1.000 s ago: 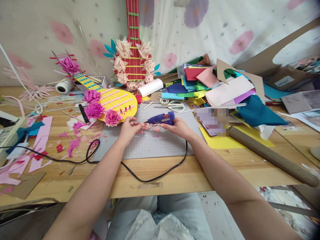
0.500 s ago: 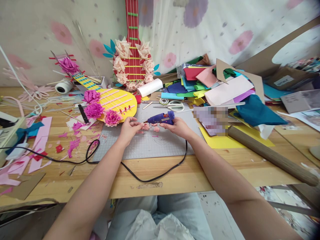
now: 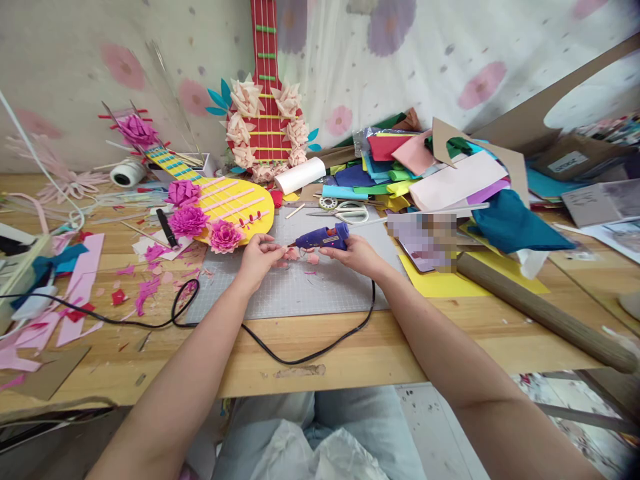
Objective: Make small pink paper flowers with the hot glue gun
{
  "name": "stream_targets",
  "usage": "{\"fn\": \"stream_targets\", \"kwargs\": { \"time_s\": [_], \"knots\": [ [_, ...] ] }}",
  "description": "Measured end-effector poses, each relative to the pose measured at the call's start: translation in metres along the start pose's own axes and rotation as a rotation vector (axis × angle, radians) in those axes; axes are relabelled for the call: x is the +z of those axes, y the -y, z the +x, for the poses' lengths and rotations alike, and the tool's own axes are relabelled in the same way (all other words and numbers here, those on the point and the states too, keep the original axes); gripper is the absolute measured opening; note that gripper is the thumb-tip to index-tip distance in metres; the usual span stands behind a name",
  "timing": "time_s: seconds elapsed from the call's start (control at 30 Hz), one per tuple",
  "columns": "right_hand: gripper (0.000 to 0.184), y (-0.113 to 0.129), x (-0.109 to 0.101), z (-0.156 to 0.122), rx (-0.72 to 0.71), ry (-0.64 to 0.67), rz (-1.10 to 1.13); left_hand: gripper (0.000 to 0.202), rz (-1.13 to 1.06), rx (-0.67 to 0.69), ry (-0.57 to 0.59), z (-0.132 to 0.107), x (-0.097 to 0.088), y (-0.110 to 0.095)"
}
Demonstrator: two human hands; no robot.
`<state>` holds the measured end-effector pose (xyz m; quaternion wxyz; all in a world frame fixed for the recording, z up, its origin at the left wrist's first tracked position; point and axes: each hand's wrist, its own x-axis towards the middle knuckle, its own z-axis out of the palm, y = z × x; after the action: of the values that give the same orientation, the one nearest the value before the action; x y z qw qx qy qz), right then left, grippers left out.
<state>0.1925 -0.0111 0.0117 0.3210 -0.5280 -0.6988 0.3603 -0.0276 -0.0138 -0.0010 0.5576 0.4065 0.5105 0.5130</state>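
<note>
In my right hand [image 3: 359,255] is a blue hot glue gun [image 3: 323,240], lying level with its nozzle pointing left. My left hand [image 3: 261,261] pinches a small pink paper piece [image 3: 291,253] right at the nozzle tip; whether the two touch I cannot tell. Another pink scrap [image 3: 313,257] lies on the grey cutting mat [image 3: 300,297] below the glue gun. Just behind my left hand rests a yellow cardboard guitar [image 3: 235,203] with magenta paper flowers [image 3: 226,235] along its near edge.
A black cord [image 3: 300,362] loops across the table's front. Scissors [image 3: 350,212] and a white paper roll [image 3: 300,175] lie behind the mat. A red guitar [image 3: 265,127] stands at the back. Coloured paper [image 3: 450,183] and a brown rod [image 3: 540,310] lie right, pink scraps [image 3: 80,287] left.
Hardly anything differs. Both hands, the glue gun and the pink paper piece stay in nearly the same place.
</note>
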Motion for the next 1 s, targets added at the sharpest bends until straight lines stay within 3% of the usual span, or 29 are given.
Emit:
{"fn": "stream_targets", "kwargs": {
  "time_s": [0.27,0.57,0.77,1.0],
  "knots": [
    [0.042,-0.005,-0.007,0.001,0.025,-0.040,0.010,0.046,-0.083,-0.036,-0.004,-0.002,0.000,-0.006],
    [0.048,-0.041,-0.022,0.024,0.155,-0.426,-0.079,0.047,-0.186,-0.023,-0.003,0.000,-0.004,-0.011],
    [0.047,-0.041,-0.017,0.029,0.224,-0.351,-0.342,0.045,-0.185,-0.024,0.003,0.000,-0.003,-0.009],
    [0.045,-0.014,-0.046,-0.002,0.242,-0.301,-0.746,0.043,-0.191,-0.029,0.004,0.001,-0.004,-0.007]
  ]
}}
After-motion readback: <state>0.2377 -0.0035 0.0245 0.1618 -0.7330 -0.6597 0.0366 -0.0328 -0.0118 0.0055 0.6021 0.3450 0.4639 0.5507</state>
